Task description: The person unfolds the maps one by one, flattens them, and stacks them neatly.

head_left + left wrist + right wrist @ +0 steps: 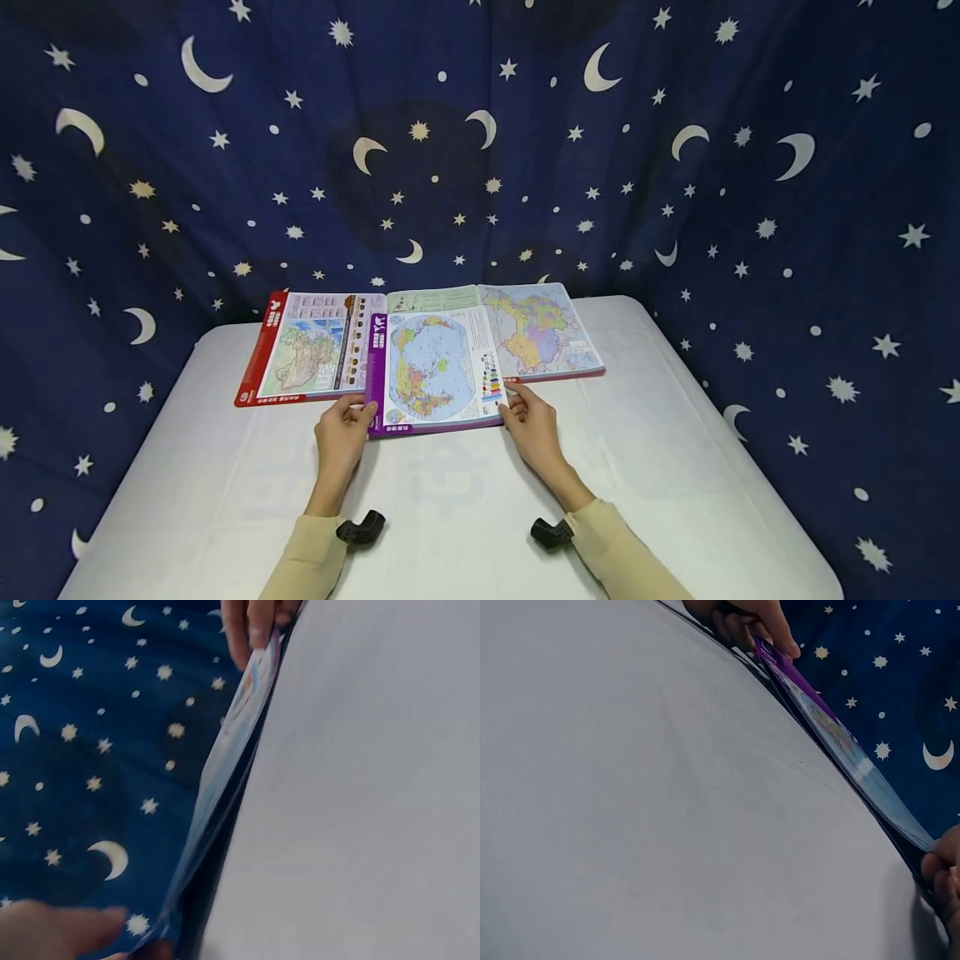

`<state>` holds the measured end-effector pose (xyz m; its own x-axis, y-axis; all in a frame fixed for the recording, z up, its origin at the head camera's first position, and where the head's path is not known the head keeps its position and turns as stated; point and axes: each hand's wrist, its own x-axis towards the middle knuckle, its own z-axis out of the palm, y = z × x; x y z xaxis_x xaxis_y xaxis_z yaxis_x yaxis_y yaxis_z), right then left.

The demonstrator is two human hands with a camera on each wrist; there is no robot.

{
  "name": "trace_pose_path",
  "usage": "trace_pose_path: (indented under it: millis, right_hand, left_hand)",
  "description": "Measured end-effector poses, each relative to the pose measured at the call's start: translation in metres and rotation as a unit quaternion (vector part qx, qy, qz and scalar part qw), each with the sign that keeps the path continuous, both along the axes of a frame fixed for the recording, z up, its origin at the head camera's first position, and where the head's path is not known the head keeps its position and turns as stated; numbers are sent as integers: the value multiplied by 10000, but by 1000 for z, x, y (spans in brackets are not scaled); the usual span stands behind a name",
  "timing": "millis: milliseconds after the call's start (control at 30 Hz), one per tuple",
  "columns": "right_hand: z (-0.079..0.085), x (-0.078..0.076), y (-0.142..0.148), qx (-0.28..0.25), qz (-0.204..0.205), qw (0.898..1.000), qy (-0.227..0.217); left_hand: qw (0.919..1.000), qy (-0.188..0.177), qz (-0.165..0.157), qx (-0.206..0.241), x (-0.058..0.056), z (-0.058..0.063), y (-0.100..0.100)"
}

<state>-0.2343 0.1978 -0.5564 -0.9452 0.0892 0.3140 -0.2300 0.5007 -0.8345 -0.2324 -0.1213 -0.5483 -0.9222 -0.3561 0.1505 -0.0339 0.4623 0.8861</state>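
- From where I stand, this looks like a curtained-off booth; whether in a home or a studio, I can't tell.
- Navy cloth (450, 192) printed with moons and stars hangs behind and at both sides.
- A white-covered surface (457, 542) stands within it.

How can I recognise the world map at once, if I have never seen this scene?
On the white table, look between the left hand and the right hand. They hold the world map, which partly covers the red-bordered map behind; its own left border is purple.
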Motion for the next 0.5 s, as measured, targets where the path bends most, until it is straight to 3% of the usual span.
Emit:
trace_pose_path:
  millis: [200, 500]
  right_hand:
    - [0, -5, -1, -24, -29, 10000, -31]
    - [-1, -16, -2, -50, -122, 9999, -16]
  left_hand:
    - [9982, 41, -467, -370, 1, 0, -5]
    - [9994, 235, -199, -178, -4, 1, 0]
